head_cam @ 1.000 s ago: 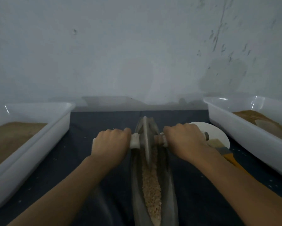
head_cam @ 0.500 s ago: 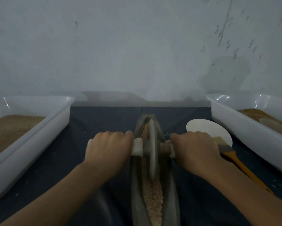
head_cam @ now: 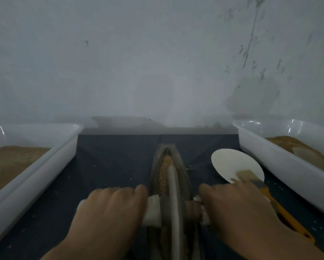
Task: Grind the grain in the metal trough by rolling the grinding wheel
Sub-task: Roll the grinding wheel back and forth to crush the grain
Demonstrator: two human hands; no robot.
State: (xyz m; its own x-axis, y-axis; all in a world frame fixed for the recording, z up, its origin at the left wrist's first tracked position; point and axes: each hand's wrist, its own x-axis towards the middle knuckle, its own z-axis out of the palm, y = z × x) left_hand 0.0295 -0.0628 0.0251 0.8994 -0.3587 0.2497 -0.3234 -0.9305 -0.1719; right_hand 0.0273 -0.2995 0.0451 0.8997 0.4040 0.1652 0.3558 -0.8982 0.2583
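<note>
Sitting in the middle of the table (head_cam: 108,166): trough (head_cam: 183,171), with grain (head_cam: 164,171) and wheel (head_cam: 173,199) in it. Lying far left and far right: two tubs (head_cam: 45,152) (head_cam: 270,156). Resting between trough and right tub: disc (head_cam: 230,162), with brush (head_cam: 270,196) on it.

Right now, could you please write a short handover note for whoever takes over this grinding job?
Left hand grips the white-wrapped left end of the axle; right hand grips the right end.
The grey metal grinding wheel stands upright in the long, boat-shaped metal trough, towards its near end.
Coarse tan grain lies in the groove beyond the wheel, still whole-looking.
Left to do: roll the wheel forward over that grain and repeat the passes.
An orange-handled brush rests on a white round plate to the right.
</note>
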